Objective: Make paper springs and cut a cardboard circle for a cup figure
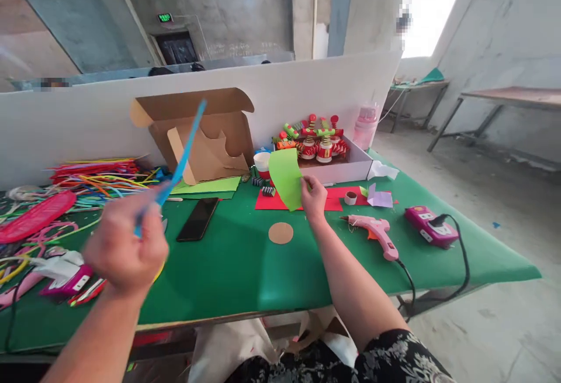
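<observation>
My left hand (129, 240), blurred by motion, is raised over the left part of the table and closed round a long, thin blue strip (186, 158). The strip points up and to the right; its exact kind cannot be made out. My right hand (313, 196) pinches the right edge of a light green sheet of paper (284, 178), which bends slightly above the table. Below that paper lies a round brown cardboard disc (280, 233). Red paper (322, 200) lies behind my right hand, with a small paper ring (350, 197) on it. A black phone (198, 219) rests between my hands.
A pink glue gun (372, 231) and a purple power socket (430, 226) with a cable lie on the right. Behind are a box of red and green crafts (324, 143) and an open cardboard box (210, 137). Coloured pipe cleaners (100, 175) are piled at left.
</observation>
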A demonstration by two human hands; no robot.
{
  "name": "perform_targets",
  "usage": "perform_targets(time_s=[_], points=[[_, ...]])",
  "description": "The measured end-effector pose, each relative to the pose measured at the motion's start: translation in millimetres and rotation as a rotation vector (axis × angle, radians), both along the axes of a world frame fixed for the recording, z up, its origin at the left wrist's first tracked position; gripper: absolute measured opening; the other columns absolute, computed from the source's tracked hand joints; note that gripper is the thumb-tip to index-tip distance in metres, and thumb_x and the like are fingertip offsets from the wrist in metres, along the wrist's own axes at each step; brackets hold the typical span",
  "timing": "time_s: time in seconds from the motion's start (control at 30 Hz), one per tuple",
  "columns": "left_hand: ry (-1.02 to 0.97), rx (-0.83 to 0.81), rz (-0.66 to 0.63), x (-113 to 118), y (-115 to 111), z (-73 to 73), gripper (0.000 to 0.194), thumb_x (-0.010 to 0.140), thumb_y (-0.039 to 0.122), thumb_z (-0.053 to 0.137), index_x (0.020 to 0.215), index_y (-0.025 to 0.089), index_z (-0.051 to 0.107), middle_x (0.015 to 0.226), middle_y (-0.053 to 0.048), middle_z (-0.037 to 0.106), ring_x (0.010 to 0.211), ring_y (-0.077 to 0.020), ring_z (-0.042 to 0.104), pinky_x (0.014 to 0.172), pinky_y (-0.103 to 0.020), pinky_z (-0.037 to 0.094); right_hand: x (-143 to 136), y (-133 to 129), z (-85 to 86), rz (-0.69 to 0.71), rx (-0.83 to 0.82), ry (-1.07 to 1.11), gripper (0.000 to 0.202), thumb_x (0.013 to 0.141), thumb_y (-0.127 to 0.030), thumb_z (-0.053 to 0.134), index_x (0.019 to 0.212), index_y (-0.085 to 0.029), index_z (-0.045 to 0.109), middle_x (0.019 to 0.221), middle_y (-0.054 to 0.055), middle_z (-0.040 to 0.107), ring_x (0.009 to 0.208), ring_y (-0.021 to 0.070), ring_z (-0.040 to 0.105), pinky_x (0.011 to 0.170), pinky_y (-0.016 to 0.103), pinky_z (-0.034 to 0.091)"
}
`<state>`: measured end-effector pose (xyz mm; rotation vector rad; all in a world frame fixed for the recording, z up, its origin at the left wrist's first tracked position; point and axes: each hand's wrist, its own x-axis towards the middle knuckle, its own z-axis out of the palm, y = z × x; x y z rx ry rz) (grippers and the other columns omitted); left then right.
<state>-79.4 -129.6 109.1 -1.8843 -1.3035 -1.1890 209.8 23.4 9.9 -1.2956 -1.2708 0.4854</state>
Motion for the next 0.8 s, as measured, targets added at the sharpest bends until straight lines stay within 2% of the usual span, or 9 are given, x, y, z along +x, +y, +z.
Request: perform_targets(time_s=[0.03, 0.1, 0.17, 0.3, 0.4, 0.5, 0.6, 0.8], points=[[0.059, 0.084, -0.041, 14, -14, -13.6, 0.042, 0.092, 0.015, 0.048, 0.131, 0.029, 0.048, 0.112, -0.004, 0.071, 0.102, -0.0244, 0.067, 0.087, -0.044, 0.051, 0, -2, 0.3, -0.009, -0.022, 0.016, 0.029, 0.085, -0.036, 0.043, 0.085, -0.018, 0.066, 0.084, 0.007, 0.072, 0.079, 0.0200, 0.062, 0.073, 0.027, 0.045], [0.213, 0.029, -0.196, 36, -37, -43.0, 0.051, 0.088, 0.005, 0.047, 0.134, 0.026, 0.047, 0.112, -0.008, 0.073, 0.104, -0.0238, 0.067, 0.085, -0.042, 0.053, 2, -9, -0.5, -0.026, -0.054, 0.006, 0.030, 0.084, -0.036, 0.043, 0.085, -0.017, 0.066, 0.082, 0.007, 0.072, 0.077, 0.0203, 0.062, 0.072, 0.027, 0.046], [0.255, -0.023, -0.283, 51, -57, -74.2, 0.048, 0.087, 0.002, 0.046, 0.131, 0.023, 0.051, 0.110, -0.008, 0.075, 0.106, -0.0227, 0.068, 0.085, -0.039, 0.053, 5, -17, -2.6, -0.028, -0.069, -0.024, 0.031, 0.083, -0.037, 0.043, 0.085, -0.017, 0.067, 0.081, 0.007, 0.072, 0.075, 0.0198, 0.062, 0.069, 0.027, 0.046], [0.175, -0.113, -0.310, 71, -97, -130.4, 0.038, 0.090, 0.003, 0.042, 0.120, 0.020, 0.059, 0.112, -0.010, 0.075, 0.110, -0.0220, 0.067, 0.088, -0.037, 0.052, 23, -40, -6.2, -0.003, -0.108, -0.100, 0.029, 0.079, -0.037, 0.048, 0.083, -0.016, 0.068, 0.071, 0.004, 0.070, 0.065, 0.0180, 0.060, 0.061, 0.024, 0.044], [0.085, -0.166, -0.322, 83, -126, -157.7, 0.036, 0.092, 0.005, 0.040, 0.116, 0.021, 0.061, 0.115, -0.009, 0.074, 0.115, -0.0230, 0.064, 0.091, -0.039, 0.050, 45, -63, -6.0, 0.001, -0.153, -0.162, 0.030, 0.079, -0.037, 0.048, 0.084, -0.015, 0.068, 0.064, 0.002, 0.066, 0.059, 0.0173, 0.057, 0.055, 0.024, 0.041], [0.004, -0.164, -0.304, 88, -145, -172.5, 0.036, 0.092, 0.004, 0.040, 0.112, 0.022, 0.064, 0.114, -0.007, 0.074, 0.113, -0.0221, 0.065, 0.093, -0.039, 0.048, 66, -85, -0.9, 0.028, -0.203, -0.243, 0.033, 0.081, -0.037, 0.046, 0.088, -0.013, 0.068, 0.062, 0.002, 0.064, 0.054, 0.0159, 0.054, 0.051, 0.024, 0.039], [-0.008, -0.149, -0.289, 84, -153, -179.6, 0.035, 0.091, 0.006, 0.042, 0.107, 0.024, 0.067, 0.112, -0.004, 0.075, 0.110, -0.0206, 0.066, 0.092, -0.037, 0.048, 83, -104, 9.7, 0.048, -0.251, -0.366, 0.033, 0.083, -0.036, 0.047, 0.090, -0.013, 0.069, 0.059, 0.001, 0.061, 0.052, 0.0155, 0.052, 0.048, 0.024, 0.038], [0.087, -0.101, -0.296, 70, -157, -178.8, 0.036, 0.089, 0.006, 0.044, 0.104, 0.024, 0.070, 0.109, -0.003, 0.076, 0.105, -0.0188, 0.068, 0.088, -0.031, 0.052, 97, -117, 34.6, 0.055, -0.358, -0.715, 0.014, 0.075, -0.021, 0.063, 0.085, -0.017, 0.073, 0.057, -0.001, 0.061, 0.057, 0.0187, 0.060, 0.054, 0.026, 0.041]])
